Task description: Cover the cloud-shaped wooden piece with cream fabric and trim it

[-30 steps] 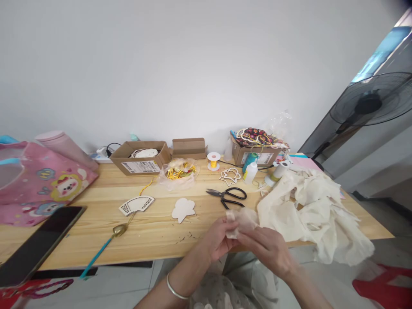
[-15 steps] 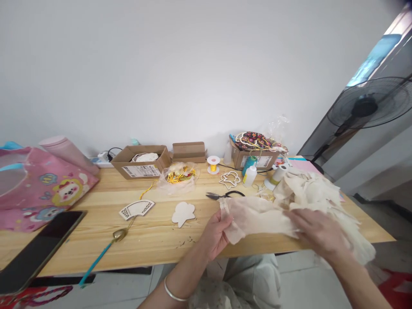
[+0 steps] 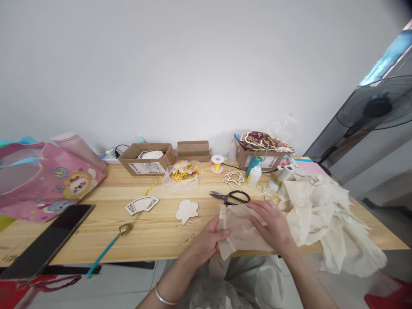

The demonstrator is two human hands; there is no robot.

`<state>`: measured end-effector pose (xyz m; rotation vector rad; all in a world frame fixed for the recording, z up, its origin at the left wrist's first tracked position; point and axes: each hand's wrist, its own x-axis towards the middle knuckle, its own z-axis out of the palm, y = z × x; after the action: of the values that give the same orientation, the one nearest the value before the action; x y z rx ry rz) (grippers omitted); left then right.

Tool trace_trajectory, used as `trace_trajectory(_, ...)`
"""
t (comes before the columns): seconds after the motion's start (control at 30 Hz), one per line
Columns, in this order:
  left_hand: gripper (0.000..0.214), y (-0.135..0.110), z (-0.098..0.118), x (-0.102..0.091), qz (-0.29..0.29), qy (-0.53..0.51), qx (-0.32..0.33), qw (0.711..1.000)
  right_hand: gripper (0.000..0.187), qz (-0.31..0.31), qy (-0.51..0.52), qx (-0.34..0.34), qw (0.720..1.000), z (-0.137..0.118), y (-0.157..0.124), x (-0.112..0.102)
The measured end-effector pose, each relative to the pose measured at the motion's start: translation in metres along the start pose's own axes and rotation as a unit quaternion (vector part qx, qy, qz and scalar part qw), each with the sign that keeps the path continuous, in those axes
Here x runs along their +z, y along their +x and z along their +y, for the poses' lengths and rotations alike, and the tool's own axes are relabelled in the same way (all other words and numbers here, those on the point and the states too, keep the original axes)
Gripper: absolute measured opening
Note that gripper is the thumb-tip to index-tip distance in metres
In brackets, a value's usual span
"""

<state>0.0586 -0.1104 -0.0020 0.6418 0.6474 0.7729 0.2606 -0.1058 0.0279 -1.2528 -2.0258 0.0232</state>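
A strip of sheer beige fabric (image 3: 240, 229) with a lace-like motif near its left end lies over the table's front edge. My left hand (image 3: 209, 238) pinches that left end, thumb on top. My right hand (image 3: 268, 223) rests on the right part of the fabric, fingers stretched flat across it. Just behind the fabric lie black-handled scissors (image 3: 230, 197), blades pointing left. A pale flower-shaped cutout (image 3: 187, 211) is left of my left hand. To the right, a heap of cream fabric (image 3: 325, 219) spreads over the table and hangs off its front edge.
Along the wall stand an open cardboard box (image 3: 146, 159), a spool of yellow thread (image 3: 217, 164), a glue bottle (image 3: 254, 176) and a filled box (image 3: 260, 159). A fan-shaped cutout (image 3: 142, 205), a phone (image 3: 48, 240) and a pink bag (image 3: 64, 184) occupy the left.
My right hand has moved left, away from the cream heap, onto the sheer fabric. That fabric now lies flatter between my hands, and the scissors show more fully. The view has shifted slightly.
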Motion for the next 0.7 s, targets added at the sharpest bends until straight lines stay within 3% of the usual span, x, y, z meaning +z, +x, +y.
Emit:
trace_trajectory(0.1, 0.052, -0.001, 0.003, -0.001, -0.024, 0.006, 0.024, 0.999, 0.032, -0.122, 0.084, 0.058, 0.987, 0.004, 0.024, 0.026)
trace_trajectory(0.2, 0.055, -0.002, 0.007, -0.005, -0.027, 0.013, 0.038, 0.999, 0.019, -0.204, 0.170, 0.093, 0.959, 0.007, 0.035, 0.043)
trace_trajectory(0.37, 0.047, -0.004, 0.009, -0.007, -0.007, 0.025, 0.043, 0.999, 0.026, -0.183, 0.205, 0.140, 0.951, 0.001, 0.033, 0.049)
trace_trajectory(0.53, 0.037, 0.002, 0.015, 0.002, -0.025, 0.063, 0.060, 0.996, 0.029, -0.191, 0.241, 0.166, 0.937, -0.007, 0.028, 0.043)
trace_trajectory(0.7, 0.032, 0.020, 0.022, 0.002, 0.130, 0.158, 0.095, 0.974, 0.032, -0.184, 0.261, 0.190, 0.928, -0.009, 0.026, 0.041)
